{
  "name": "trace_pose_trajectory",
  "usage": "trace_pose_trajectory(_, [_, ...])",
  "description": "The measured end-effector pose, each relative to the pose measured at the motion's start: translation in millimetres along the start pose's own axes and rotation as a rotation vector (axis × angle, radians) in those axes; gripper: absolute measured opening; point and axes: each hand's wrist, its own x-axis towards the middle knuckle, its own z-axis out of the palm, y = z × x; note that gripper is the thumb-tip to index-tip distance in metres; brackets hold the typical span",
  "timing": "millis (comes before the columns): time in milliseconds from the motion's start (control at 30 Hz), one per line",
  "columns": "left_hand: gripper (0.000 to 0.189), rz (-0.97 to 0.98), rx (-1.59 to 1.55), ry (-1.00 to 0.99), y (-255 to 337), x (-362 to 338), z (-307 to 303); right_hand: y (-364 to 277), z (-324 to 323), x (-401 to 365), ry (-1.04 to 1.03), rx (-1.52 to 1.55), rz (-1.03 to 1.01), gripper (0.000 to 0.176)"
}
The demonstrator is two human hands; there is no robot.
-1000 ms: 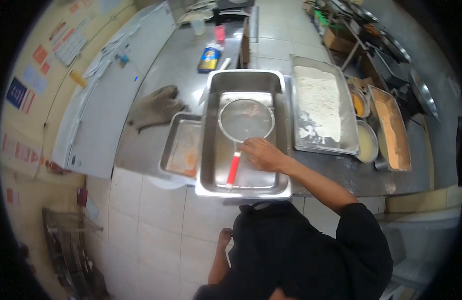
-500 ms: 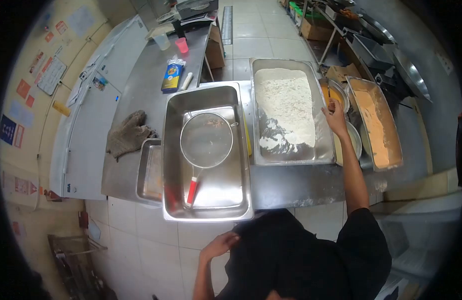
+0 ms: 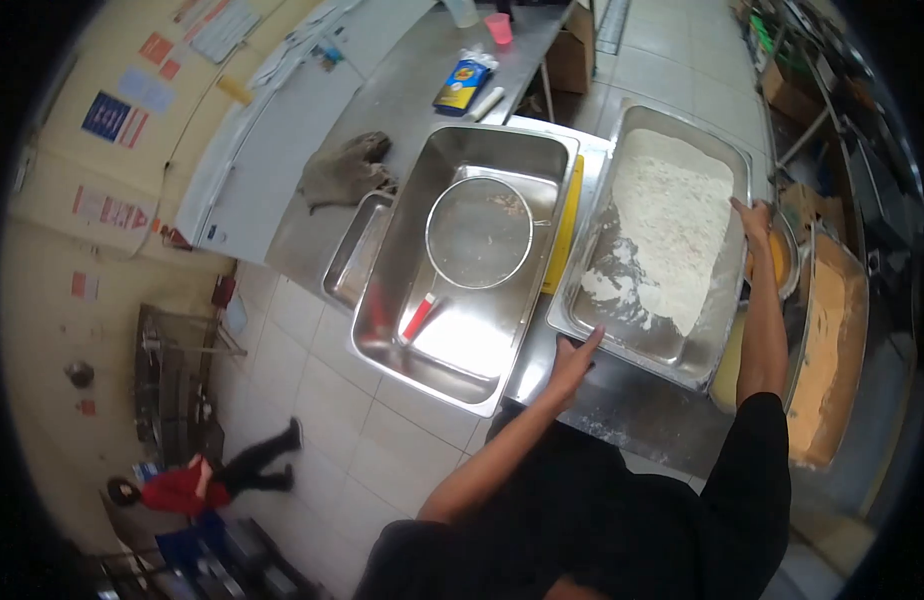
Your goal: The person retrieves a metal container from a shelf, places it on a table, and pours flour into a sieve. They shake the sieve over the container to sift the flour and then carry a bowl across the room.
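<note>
A deep metal tray of white flour [image 3: 672, 220] has my two hands at its rims. My left hand [image 3: 577, 365] grips the near rim toward its left corner. At the upper part of the right rim, my right hand [image 3: 754, 222] is closed on the edge. Left of this tray stands an empty-bottomed deep steel pan [image 3: 462, 370], with a round mesh sieve [image 3: 479, 240] with a red handle lying in it. Behind my right hand is a metal bowl of orange liquid [image 3: 785, 262], partly covered by my arm.
A tray of orange powder [image 3: 827, 350] stands at the right. A shallow tray [image 3: 357, 255], a grey cloth mitt [image 3: 350, 172], a blue-yellow packet [image 3: 465, 82] and a pink cup [image 3: 499, 27] are on the steel table [image 3: 412, 85]. A person in red [image 3: 187, 487] is at the lower left.
My left hand has come up from beside the table to the flour tray's near rim. My right hand has left the orange bowl for the tray's right rim. The view has tilted; a person now shows.
</note>
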Motion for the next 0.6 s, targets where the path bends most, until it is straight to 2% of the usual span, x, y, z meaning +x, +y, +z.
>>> trace_pose_trajectory(67, [0.064, 0.473, 0.133, 0.235, -15.7, 20.4, 13.4, -0.5, -6.1, -2.5, -0.046, 0.141, -0.073, 0.04])
trace_pose_trajectory(100, [0.063, 0.483, 0.257, 0.322, -18.0, 21.0, 14.1, -0.8, -7.3, -1.2, -0.049, 0.194, -0.091, 0.039])
trace_pose_trajectory(200, [0.06, 0.711, 0.102, 0.331, 12.7, 20.7, 9.3, 6.6, -5.8, 26.1, -0.062, 0.323, -0.123, 0.036])
trace_pose_trajectory(233, [0.06, 0.673, 0.097, 0.288, 24.5, 18.7, 6.2, 9.7, -10.5, 29.5, -0.067, 0.348, -0.116, 0.034])
trace_pose_trajectory(300, [0.06, 0.739, 0.049, 0.239, 45.5, 12.9, 6.5, 6.9, -32.6, 27.4, -0.124, 0.431, -0.104, 0.028])
trace_pose_trajectory(400, [0.057, 0.781, 0.057, 0.188, 59.7, 4.9, 0.6, -14.3, -82.1, 18.3, -0.03, 0.329, -0.176, 0.021])
trace_pose_trajectory(467, [0.051, 0.816, 0.024, 0.161, 84.1, -7.0, -2.0, -46.6, -116.5, 10.4, 0.058, 0.433, -0.207, 0.02])
trace_pose_trajectory(500, [0.053, 0.695, -0.153, 0.078, 95.7, -14.8, -3.2, -67.3, -135.5, 1.2, 0.108, 0.488, -0.225, 0.02])
trace_pose_trajectory(600, [0.045, 0.47, -0.317, 0.034, 106.6, -8.4, -18.3, -168.5, -185.3, -60.3, 0.183, 0.596, -0.236, 0.019])
